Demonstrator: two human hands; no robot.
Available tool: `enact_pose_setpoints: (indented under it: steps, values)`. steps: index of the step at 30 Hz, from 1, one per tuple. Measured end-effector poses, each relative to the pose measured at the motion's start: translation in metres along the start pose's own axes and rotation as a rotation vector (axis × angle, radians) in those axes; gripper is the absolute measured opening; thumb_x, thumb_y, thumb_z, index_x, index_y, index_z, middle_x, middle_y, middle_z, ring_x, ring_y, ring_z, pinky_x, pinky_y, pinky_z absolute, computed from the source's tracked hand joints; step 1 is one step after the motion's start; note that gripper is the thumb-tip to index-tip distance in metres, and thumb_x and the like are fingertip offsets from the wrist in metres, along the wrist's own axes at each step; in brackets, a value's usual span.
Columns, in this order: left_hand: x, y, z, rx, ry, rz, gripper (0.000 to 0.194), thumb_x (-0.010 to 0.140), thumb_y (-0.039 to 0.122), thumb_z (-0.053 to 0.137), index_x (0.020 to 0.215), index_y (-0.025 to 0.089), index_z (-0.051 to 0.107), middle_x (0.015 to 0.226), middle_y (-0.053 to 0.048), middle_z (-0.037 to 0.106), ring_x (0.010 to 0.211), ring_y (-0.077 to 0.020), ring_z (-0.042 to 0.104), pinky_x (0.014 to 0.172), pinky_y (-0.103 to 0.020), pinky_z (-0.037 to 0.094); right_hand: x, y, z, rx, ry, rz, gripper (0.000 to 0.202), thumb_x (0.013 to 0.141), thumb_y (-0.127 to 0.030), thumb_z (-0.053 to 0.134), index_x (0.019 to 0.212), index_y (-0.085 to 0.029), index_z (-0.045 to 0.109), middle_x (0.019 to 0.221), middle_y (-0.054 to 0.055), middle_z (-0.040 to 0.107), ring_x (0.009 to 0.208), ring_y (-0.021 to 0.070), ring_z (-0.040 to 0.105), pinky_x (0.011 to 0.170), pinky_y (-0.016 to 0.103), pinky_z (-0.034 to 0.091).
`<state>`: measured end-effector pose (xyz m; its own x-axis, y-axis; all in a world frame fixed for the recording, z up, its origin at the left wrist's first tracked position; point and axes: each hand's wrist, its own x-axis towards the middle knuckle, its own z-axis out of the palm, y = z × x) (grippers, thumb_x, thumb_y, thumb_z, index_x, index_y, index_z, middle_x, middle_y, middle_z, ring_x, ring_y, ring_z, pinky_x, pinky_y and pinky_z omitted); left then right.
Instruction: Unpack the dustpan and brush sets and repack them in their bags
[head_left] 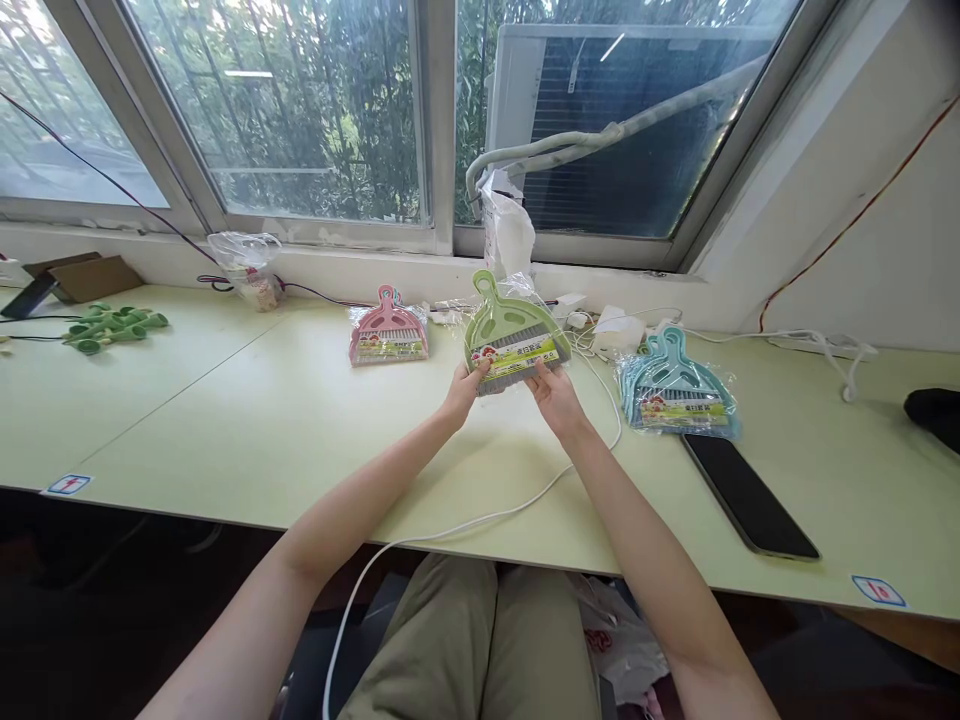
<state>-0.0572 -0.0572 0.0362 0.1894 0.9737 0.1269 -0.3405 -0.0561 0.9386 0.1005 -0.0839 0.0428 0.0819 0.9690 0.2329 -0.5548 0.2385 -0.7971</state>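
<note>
A green dustpan and brush set [504, 318] in clear plastic wrap is held up between my two hands, handle pointing away from me. My left hand [466, 390] grips its lower left corner, thumb on the label. At the lower right edge my right hand [556, 396] has its fingers closed on the same set. A pink wrapped dustpan and brush set [388, 328] lies on the table to the left. On the right are blue wrapped dustpan and brush sets [676, 385], apparently stacked.
A black phone [750, 497] lies by the blue sets. A white cable [480, 522] runs across the table [225, 430] and over its front edge. Left are green leaf-shaped pieces [112, 328], a plastic bag [251, 270] and a cardboard box [94, 277]. Windows stand behind.
</note>
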Motion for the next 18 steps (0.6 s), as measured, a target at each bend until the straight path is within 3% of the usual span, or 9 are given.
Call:
enact_pose_setpoints:
  steps: [6, 10, 15, 18]
  values:
    - [-0.006, 0.006, 0.002, 0.156, -0.143, -0.024, 0.058, 0.080, 0.054, 0.064, 0.119, 0.012, 0.054, 0.093, -0.013, 0.074, 0.059, -0.0217, 0.070, 0.057, -0.033, 0.055, 0.000, 0.009, -0.001, 0.007, 0.123, -0.045, 0.040, 0.063, -0.022, 0.081, 0.098, -0.025, 0.063, 0.105, 0.001, 0.073, 0.111, 0.0215, 0.065, 0.100, 0.040, 0.054]
    - [-0.014, 0.003, 0.008, 0.172, -0.241, -0.051, 0.062, 0.084, 0.062, 0.055, 0.124, 0.014, 0.053, 0.091, -0.014, 0.076, 0.064, -0.0208, 0.072, 0.058, -0.028, 0.053, 0.004, 0.014, -0.007, 0.025, 0.225, -0.093, 0.033, 0.063, -0.018, 0.079, 0.092, -0.023, 0.063, 0.104, 0.002, 0.072, 0.109, 0.0217, 0.066, 0.099, 0.040, 0.055]
    - [-0.020, -0.007, 0.015, 0.203, -0.347, -0.080, 0.074, 0.083, 0.071, 0.051, 0.135, 0.018, 0.046, 0.102, -0.016, 0.074, 0.072, -0.0222, 0.073, 0.064, -0.028, 0.051, 0.008, 0.009, -0.014, 0.004, 0.247, -0.116, 0.034, 0.065, -0.015, 0.075, 0.096, -0.024, 0.064, 0.106, 0.002, 0.072, 0.109, 0.0206, 0.066, 0.099, 0.040, 0.055]
    - [-0.017, -0.010, 0.014, 0.174, -0.302, -0.097, 0.075, 0.082, 0.073, 0.049, 0.136, 0.021, 0.045, 0.118, -0.016, 0.069, 0.086, -0.0249, 0.073, 0.076, -0.036, 0.053, 0.010, 0.006, -0.016, 0.010, 0.244, -0.117, 0.038, 0.064, -0.013, 0.074, 0.099, -0.025, 0.063, 0.105, 0.001, 0.072, 0.107, 0.0204, 0.066, 0.099, 0.041, 0.055]
